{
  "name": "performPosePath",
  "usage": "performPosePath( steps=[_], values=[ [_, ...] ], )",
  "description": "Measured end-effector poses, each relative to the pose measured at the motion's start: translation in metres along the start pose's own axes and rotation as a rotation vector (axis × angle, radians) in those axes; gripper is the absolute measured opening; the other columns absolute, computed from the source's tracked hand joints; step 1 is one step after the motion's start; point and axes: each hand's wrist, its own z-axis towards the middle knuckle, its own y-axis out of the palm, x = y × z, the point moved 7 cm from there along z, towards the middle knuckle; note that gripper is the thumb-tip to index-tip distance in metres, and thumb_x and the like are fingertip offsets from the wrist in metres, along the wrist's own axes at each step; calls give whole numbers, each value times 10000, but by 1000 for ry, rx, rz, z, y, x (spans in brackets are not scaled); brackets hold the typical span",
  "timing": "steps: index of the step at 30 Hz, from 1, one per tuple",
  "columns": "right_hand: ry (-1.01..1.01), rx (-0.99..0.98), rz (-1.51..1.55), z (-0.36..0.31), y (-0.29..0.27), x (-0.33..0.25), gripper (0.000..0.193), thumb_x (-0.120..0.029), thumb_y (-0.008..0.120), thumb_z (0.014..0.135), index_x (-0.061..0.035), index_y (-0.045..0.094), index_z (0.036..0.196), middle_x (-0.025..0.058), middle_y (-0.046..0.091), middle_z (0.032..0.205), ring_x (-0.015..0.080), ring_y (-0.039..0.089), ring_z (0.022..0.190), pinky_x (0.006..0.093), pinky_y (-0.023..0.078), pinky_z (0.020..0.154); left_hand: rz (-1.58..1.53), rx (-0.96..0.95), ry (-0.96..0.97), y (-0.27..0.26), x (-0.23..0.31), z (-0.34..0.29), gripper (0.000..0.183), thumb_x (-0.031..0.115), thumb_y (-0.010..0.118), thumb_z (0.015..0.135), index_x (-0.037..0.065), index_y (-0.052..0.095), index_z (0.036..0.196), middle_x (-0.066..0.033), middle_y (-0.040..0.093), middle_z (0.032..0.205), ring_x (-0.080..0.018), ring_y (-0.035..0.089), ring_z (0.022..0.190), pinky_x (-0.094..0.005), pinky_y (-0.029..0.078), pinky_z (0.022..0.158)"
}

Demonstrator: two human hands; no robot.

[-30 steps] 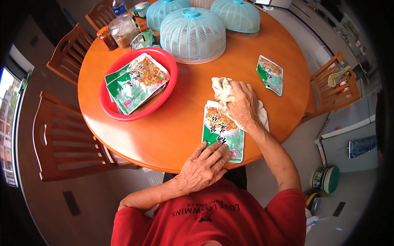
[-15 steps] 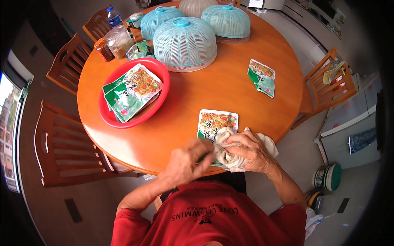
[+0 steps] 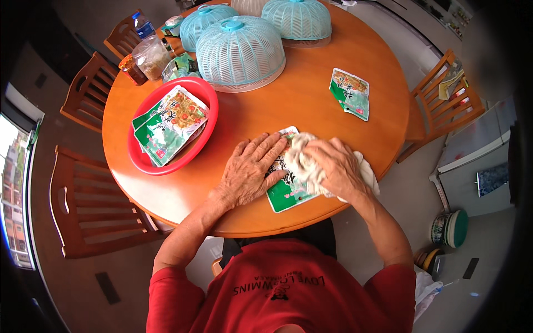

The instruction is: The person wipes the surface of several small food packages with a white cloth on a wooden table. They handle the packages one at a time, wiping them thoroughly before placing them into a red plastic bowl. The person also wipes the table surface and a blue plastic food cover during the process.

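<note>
A green and white food pouch [image 3: 284,194] lies flat on the wooden table near its front edge. My left hand [image 3: 250,169] rests with fingers extended across the pouch's left side and the tabletop. A bunched whitish cloth [image 3: 306,170] is in my right hand [image 3: 336,169], pressed on the pouch's right part, and covers much of its printed face. Some of the cloth trails to the right beyond my fingers. Similar pouches [image 3: 171,123] are stacked in a red basin [image 3: 211,119] to the left. More pouches [image 3: 351,94] lie overlapped at the right of the table.
Blue mesh food covers [image 3: 240,55] stand at the back of the round table [image 3: 300,105]. A clear jar [image 3: 151,57], a red-brown jar [image 3: 132,70] and a water bottle [image 3: 143,25] are at back left. Wooden chairs [image 3: 94,197] surround the table.
My left hand has moved forward and come down flat on the pouch's left side. My right hand with the cloth has shifted slightly forward over the pouch.
</note>
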Motion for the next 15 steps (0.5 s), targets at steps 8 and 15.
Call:
performPosePath(
  steps=[8,15],
  values=[
    [91,65,125,45,31,6,284,-115,686,766,-96,642,1046,104,619,982,313,597,896,447,482,795,112,147,-142,-8,-18,-3,460,274,546,950,153,504,1392,-84,496,1358,-291,472,1188,-456,395,965],
    [-345,-102,56,-5,22,-76,209,-242,641,836,-139,674,1016,31,550,1222,228,544,1012,408,446,812,37,264,-133,-12,-22,0,392,222,598,913,120,600,1291,-76,575,1233,-299,515,1022,-432,450,868]
  ],
)
